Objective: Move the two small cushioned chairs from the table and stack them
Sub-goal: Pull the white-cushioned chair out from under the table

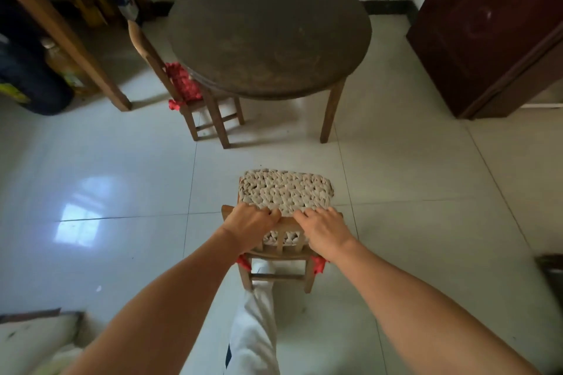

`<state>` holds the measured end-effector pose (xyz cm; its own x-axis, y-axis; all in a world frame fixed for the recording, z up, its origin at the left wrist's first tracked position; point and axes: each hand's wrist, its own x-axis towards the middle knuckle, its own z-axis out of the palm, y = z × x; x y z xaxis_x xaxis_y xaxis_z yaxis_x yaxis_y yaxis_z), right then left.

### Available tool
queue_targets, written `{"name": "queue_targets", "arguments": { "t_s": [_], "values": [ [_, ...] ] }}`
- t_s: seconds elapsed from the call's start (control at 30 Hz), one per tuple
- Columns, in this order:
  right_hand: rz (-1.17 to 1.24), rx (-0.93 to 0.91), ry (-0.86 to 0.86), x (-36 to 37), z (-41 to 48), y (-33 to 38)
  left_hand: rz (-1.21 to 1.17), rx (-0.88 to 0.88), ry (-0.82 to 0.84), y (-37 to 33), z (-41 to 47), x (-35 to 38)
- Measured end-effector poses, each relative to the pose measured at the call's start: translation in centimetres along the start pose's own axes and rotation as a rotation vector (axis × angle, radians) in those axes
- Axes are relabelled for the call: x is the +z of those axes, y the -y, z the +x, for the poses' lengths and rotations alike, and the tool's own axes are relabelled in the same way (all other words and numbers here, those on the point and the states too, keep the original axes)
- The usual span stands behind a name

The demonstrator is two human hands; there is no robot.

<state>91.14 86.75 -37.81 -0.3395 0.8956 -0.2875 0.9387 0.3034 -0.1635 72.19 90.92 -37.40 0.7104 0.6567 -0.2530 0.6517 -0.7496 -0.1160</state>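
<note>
A small wooden chair with a beige woven cushion (285,192) stands on the tiled floor right in front of me, well apart from the round table (269,30). My left hand (251,221) and my right hand (327,230) both grip the top rail of its backrest. A second small wooden chair with a red cushion (182,84) stands at the table's left side, its seat partly tucked under the tabletop. Red ties hang from the near chair's back corners.
A dark brown cabinet (493,24) stands at the right. A wooden leg of a bigger piece of furniture (64,36) crosses the left, with a dark bag and bottles behind it. My white trouser leg (256,329) is behind the near chair.
</note>
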Motion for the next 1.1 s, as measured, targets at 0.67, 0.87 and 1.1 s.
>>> {"name": "queue_targets", "arguments": {
  "t_s": [0.67, 0.87, 1.1],
  "values": [
    [-0.063, -0.074, -0.012, 12.2, -16.2, 6.4, -0.100, 0.017, 0.077, -14.4, -13.8, 7.1],
    [0.023, -0.042, 0.143, 14.8, -20.2, 9.1, -0.206, 0.049, 0.189, -17.9, -17.6, 9.3],
    [-0.001, -0.043, 0.282, 17.7, -23.4, 10.5, -0.296, 0.121, 0.284, -21.3, -19.8, 11.8]
  ]
}}
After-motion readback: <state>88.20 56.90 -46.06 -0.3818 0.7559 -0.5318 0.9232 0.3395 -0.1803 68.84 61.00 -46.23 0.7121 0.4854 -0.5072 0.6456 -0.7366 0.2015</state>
